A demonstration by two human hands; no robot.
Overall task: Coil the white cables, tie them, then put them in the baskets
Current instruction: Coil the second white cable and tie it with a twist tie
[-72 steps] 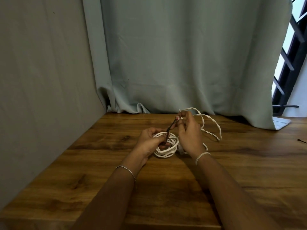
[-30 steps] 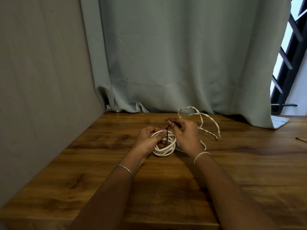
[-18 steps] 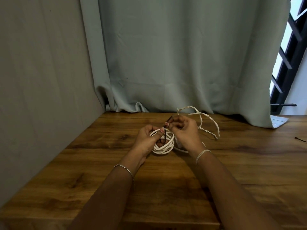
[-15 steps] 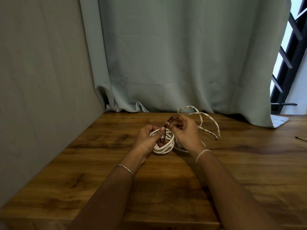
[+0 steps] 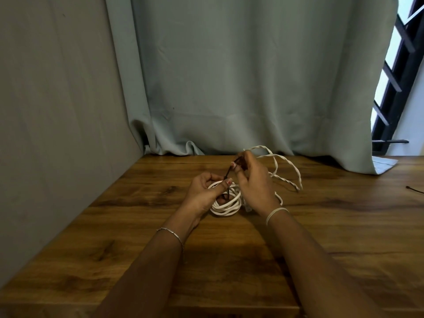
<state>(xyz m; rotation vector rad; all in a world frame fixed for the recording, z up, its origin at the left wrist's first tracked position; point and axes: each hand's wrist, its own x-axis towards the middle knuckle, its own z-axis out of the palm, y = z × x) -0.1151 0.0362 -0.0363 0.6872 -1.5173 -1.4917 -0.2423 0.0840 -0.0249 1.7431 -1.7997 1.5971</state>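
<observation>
A coiled white cable (image 5: pixel 227 206) rests on the wooden table (image 5: pixel 229 260) in front of me. My left hand (image 5: pixel 205 191) grips the coil's left side, thumb pressed on top. A thin black tie (image 5: pixel 227 174) runs up from the coil to my right hand (image 5: pixel 254 182), which pinches its upper end just above and right of the coil. Behind my right hand lies a second white cable (image 5: pixel 286 171), twisted and in loose loops. No basket is in view.
A grey wall stands at the left and a pale curtain (image 5: pixel 241 88) hangs down to the table's back edge. Another black tie (image 5: pixel 414 190) lies at the far right of the table. A barred window (image 5: pixel 399 72) is at the upper right.
My right hand has lifted a little, drawing the black tie up and taut from the coil. My left hand has stayed on the coil.
</observation>
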